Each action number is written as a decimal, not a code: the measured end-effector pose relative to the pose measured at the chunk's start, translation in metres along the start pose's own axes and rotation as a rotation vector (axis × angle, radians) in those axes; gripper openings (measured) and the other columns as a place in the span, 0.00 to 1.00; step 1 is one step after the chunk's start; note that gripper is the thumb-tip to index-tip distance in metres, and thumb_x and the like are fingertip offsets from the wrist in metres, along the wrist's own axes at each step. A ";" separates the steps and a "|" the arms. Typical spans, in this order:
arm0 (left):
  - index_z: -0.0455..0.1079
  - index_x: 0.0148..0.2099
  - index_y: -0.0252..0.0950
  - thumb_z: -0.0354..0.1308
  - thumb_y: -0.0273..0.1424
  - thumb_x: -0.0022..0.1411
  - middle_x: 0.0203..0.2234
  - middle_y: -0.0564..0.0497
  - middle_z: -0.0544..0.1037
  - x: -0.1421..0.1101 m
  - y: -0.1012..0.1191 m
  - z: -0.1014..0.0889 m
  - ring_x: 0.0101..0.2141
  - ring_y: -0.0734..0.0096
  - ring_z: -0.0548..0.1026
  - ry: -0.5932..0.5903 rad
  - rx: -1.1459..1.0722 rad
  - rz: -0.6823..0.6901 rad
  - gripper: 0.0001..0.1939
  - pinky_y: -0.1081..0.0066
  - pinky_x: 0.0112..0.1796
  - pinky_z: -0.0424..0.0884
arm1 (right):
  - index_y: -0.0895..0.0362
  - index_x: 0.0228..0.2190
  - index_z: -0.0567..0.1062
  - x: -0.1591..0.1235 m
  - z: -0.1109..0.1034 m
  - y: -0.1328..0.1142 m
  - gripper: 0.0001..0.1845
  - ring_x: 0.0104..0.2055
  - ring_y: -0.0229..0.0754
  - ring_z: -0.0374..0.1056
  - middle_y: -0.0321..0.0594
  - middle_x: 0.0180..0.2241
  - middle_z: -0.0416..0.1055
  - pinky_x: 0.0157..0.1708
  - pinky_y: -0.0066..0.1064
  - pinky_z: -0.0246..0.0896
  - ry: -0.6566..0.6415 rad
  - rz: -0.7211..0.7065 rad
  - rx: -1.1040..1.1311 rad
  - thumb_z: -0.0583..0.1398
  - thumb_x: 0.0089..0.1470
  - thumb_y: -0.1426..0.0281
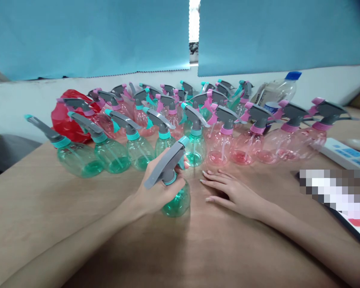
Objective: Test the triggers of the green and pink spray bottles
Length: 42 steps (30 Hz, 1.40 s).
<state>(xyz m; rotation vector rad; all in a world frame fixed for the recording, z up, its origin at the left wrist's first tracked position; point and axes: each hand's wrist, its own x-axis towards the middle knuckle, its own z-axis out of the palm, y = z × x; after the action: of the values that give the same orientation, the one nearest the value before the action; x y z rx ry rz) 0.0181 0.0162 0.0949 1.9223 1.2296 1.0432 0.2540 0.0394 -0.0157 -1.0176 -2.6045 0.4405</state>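
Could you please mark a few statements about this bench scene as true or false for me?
1. The left hand holds a translucent green plastic spray bottle by its neck. True.
2. The right hand holds a spray bottle too. False: it is empty, resting on the light brown wooden table.
3. In the front row, the translucent pink plastic spray bottles stand left of the green ones. False: they stand to the right.
4. The crumpled red plastic bag is behind the front row, towards the left. True.
5. The clear plastic bottle at the back right has a red cap. False: its cap is blue.
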 end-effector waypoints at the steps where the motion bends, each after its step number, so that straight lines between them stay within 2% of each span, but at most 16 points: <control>1: 0.66 0.41 0.40 0.55 0.28 0.51 0.37 0.50 0.77 0.000 -0.001 0.000 0.32 0.67 0.75 -0.002 0.010 0.005 0.12 0.68 0.36 0.75 | 0.54 0.61 0.65 0.000 0.000 0.000 0.30 0.67 0.52 0.52 0.45 0.64 0.59 0.65 0.53 0.48 -0.002 0.000 0.001 0.52 0.64 0.52; 6: 0.67 0.49 0.39 0.55 0.28 0.53 0.36 0.50 0.78 0.002 -0.006 -0.001 0.35 0.64 0.78 -0.059 0.070 0.015 0.19 0.67 0.37 0.76 | 0.53 0.61 0.65 -0.001 0.001 0.001 0.30 0.67 0.53 0.53 0.45 0.64 0.59 0.64 0.53 0.48 0.007 0.007 0.019 0.54 0.63 0.52; 9: 0.66 0.55 0.40 0.56 0.29 0.55 0.38 0.50 0.79 0.003 -0.011 0.001 0.37 0.63 0.79 -0.059 0.073 0.025 0.23 0.65 0.38 0.76 | 0.52 0.61 0.64 -0.001 0.002 0.002 0.30 0.66 0.53 0.53 0.45 0.63 0.60 0.64 0.54 0.47 0.020 0.000 0.034 0.54 0.63 0.53; 14: 0.62 0.59 0.41 0.59 0.34 0.59 0.51 0.46 0.76 0.000 -0.017 0.004 0.35 0.66 0.79 -0.025 0.084 0.053 0.26 0.61 0.42 0.76 | 0.52 0.61 0.65 0.000 0.002 0.001 0.29 0.66 0.54 0.55 0.45 0.63 0.61 0.64 0.55 0.48 0.035 -0.016 0.018 0.54 0.63 0.53; 17: 0.60 0.60 0.43 0.62 0.35 0.57 0.56 0.46 0.73 -0.003 -0.016 0.000 0.44 0.62 0.78 -0.019 0.070 0.081 0.29 0.58 0.48 0.74 | 0.51 0.60 0.67 0.001 0.001 -0.002 0.27 0.65 0.54 0.56 0.46 0.62 0.63 0.63 0.55 0.51 0.058 -0.015 0.002 0.54 0.63 0.54; 20: 0.57 0.62 0.44 0.63 0.34 0.56 0.59 0.46 0.69 -0.006 -0.015 -0.006 0.53 0.57 0.73 -0.048 0.009 0.104 0.33 0.56 0.53 0.70 | 0.54 0.59 0.68 0.002 0.001 -0.004 0.27 0.65 0.55 0.57 0.48 0.62 0.63 0.62 0.55 0.53 0.050 -0.028 -0.039 0.53 0.64 0.55; 27: 0.47 0.66 0.47 0.68 0.37 0.52 0.62 0.41 0.62 -0.012 -0.021 -0.015 0.57 0.51 0.69 -0.072 -0.056 0.096 0.45 0.52 0.53 0.69 | 0.56 0.59 0.68 0.005 -0.005 -0.004 0.28 0.64 0.54 0.59 0.49 0.61 0.64 0.59 0.51 0.59 -0.012 -0.056 -0.091 0.53 0.64 0.54; 30: 0.44 0.67 0.45 0.71 0.41 0.49 0.63 0.40 0.60 -0.019 -0.024 -0.015 0.60 0.50 0.65 -0.090 -0.007 0.056 0.51 0.51 0.55 0.68 | 0.53 0.55 0.71 0.010 -0.013 -0.005 0.25 0.58 0.54 0.66 0.47 0.56 0.70 0.53 0.48 0.66 -0.043 -0.058 -0.097 0.54 0.63 0.55; 33: 0.51 0.63 0.39 0.71 0.45 0.47 0.59 0.38 0.64 -0.031 -0.027 -0.012 0.58 0.47 0.66 -0.093 0.114 -0.001 0.48 0.47 0.55 0.66 | 0.51 0.50 0.74 0.018 -0.024 -0.011 0.20 0.49 0.52 0.73 0.45 0.50 0.75 0.45 0.45 0.71 -0.051 -0.035 -0.100 0.54 0.63 0.57; 37: 0.62 0.53 0.36 0.67 0.44 0.52 0.52 0.39 0.70 -0.049 -0.030 -0.013 0.53 0.46 0.70 -0.071 0.165 -0.080 0.31 0.44 0.52 0.67 | 0.50 0.47 0.75 0.032 -0.042 -0.030 0.17 0.41 0.48 0.76 0.40 0.45 0.78 0.40 0.42 0.72 0.030 0.020 -0.089 0.53 0.63 0.59; 39: 0.64 0.52 0.38 0.66 0.45 0.52 0.52 0.41 0.69 -0.060 -0.032 -0.021 0.52 0.47 0.70 -0.071 0.162 -0.046 0.29 0.44 0.51 0.68 | 0.49 0.44 0.77 0.042 -0.051 -0.044 0.17 0.34 0.46 0.76 0.39 0.38 0.80 0.33 0.39 0.72 0.084 0.043 -0.121 0.52 0.63 0.59; 42: 0.67 0.52 0.40 0.67 0.46 0.52 0.52 0.43 0.66 -0.079 -0.037 -0.045 0.50 0.51 0.71 -0.030 0.195 -0.005 0.29 0.48 0.51 0.69 | 0.50 0.41 0.78 0.060 -0.061 -0.070 0.18 0.29 0.45 0.75 0.39 0.32 0.80 0.28 0.37 0.69 0.155 0.023 -0.166 0.52 0.62 0.58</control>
<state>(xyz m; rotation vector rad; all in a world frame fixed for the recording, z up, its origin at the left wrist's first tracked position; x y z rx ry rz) -0.0565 -0.0390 0.0642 2.0725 1.3615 0.9173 0.1937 0.0427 0.0771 -1.0887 -2.5252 0.1453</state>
